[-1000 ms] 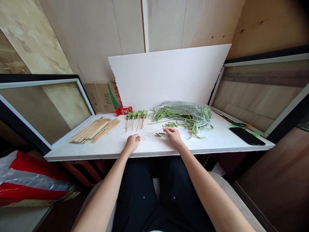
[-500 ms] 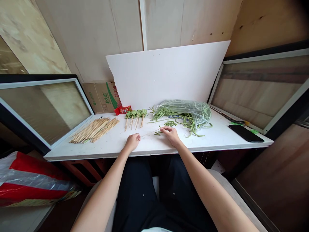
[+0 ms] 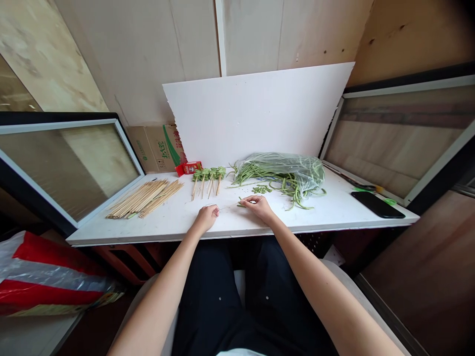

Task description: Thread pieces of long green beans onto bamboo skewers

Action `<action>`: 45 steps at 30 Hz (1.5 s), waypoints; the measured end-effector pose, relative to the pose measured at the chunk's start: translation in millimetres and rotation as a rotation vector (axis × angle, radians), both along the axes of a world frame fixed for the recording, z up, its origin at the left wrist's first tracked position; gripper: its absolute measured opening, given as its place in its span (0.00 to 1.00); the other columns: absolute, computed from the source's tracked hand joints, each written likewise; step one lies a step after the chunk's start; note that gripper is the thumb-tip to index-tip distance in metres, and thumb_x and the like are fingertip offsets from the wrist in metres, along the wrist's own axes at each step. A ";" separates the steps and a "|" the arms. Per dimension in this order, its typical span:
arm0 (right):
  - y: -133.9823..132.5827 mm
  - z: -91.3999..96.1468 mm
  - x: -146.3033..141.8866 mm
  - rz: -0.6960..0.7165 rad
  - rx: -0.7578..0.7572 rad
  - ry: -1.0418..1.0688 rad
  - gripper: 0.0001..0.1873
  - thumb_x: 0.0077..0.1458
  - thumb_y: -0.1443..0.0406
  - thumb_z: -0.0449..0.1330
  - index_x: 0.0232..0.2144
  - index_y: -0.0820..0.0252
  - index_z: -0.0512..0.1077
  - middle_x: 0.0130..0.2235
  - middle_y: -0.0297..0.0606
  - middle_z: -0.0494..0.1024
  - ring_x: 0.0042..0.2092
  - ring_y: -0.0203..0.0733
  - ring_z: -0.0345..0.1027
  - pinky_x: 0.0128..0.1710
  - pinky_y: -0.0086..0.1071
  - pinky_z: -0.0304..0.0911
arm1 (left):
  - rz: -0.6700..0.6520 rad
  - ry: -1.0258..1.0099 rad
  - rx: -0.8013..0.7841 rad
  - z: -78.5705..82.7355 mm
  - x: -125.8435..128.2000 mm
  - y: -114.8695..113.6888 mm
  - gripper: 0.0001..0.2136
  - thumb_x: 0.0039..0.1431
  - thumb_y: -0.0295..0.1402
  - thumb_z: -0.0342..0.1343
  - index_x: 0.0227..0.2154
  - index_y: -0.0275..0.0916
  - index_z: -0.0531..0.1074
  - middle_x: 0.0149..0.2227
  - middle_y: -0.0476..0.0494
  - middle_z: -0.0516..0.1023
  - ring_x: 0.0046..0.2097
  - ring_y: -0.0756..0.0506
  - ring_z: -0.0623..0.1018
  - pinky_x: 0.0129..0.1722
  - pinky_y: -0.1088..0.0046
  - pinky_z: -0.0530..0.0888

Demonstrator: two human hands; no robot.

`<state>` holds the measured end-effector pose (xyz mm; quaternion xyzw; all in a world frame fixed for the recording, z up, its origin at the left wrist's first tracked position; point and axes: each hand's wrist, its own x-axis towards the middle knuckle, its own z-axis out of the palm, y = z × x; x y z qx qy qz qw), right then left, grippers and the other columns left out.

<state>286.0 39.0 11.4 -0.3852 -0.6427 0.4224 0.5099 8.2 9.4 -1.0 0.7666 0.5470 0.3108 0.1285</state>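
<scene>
My left hand (image 3: 207, 219) is closed near the table's front edge. From its fingers a thin, pale bamboo skewer (image 3: 229, 209) points right; it is faint against the white top. To the right, my right hand (image 3: 259, 207) pinches a short piece of green bean (image 3: 240, 199) at its fingertips. Cut bean pieces lie on the table under and beside these fingers, partly hidden by them. Behind my hands several finished bean skewers (image 3: 210, 174) lie in a row, sticks toward me. A small heap of cut beans (image 3: 261, 189) sits beyond my right hand.
Loose bamboo skewers (image 3: 143, 198) are piled at the left. Long green beans spill from a clear plastic bag (image 3: 293, 170) at the back right. A black phone (image 3: 377, 204) lies at the right end. A red box (image 3: 189, 168) and a white board (image 3: 256, 118) stand behind.
My right hand has shifted slightly left and down toward the loose bean pieces. My left hand has moved a little to the right, still holding the skewer.
</scene>
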 end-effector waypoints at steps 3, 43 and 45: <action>0.0 -0.3 0.4 0.000 -0.007 -0.006 0.20 0.50 0.47 0.73 0.34 0.58 0.87 0.42 0.47 0.87 0.47 0.54 0.80 0.52 0.43 0.70 | -0.004 0.005 0.000 0.5 1.6 -0.6 0.12 0.63 0.25 0.49 0.28 0.41 0.75 0.32 0.44 0.81 0.36 0.44 0.77 0.40 0.70 0.70; 1.4 -9.0 -2.9 -0.313 0.196 -0.369 0.13 0.53 0.56 0.64 0.35 0.55 0.85 0.38 0.46 0.85 0.46 0.56 0.72 0.53 0.47 0.63 | 0.112 -0.213 0.033 -4.3 -5.8 0.0 0.15 0.72 0.34 0.45 0.33 0.39 0.75 0.32 0.44 0.79 0.35 0.45 0.76 0.37 0.71 0.71; 0.1 -10.7 -5.3 -0.301 0.225 -0.457 0.08 0.51 0.58 0.67 0.30 0.54 0.84 0.35 0.46 0.84 0.48 0.59 0.70 0.53 0.47 0.61 | 0.107 -0.218 0.032 -4.8 -5.8 0.0 0.15 0.72 0.35 0.45 0.33 0.39 0.75 0.33 0.44 0.79 0.35 0.45 0.77 0.38 0.71 0.71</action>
